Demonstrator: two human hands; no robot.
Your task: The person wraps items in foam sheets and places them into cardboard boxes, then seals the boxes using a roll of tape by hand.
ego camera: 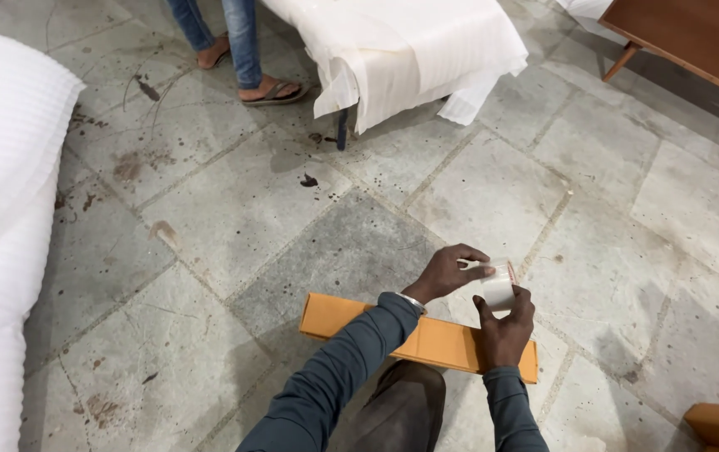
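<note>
step: picking tape end | left hand [447, 274], right hand [506, 328] both gripping tape roll [498, 285] over orange board [426, 339] | next likely needs a steady pull

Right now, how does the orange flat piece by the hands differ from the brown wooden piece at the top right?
The orange panel lies flat on the stone floor; the brown wooden furniture stands raised on a leg. The orange panel is pale orange and narrow; the brown wooden furniture is darker and broader. Both are bare, while nearby furniture is wrapped in white foam sheet.
</note>
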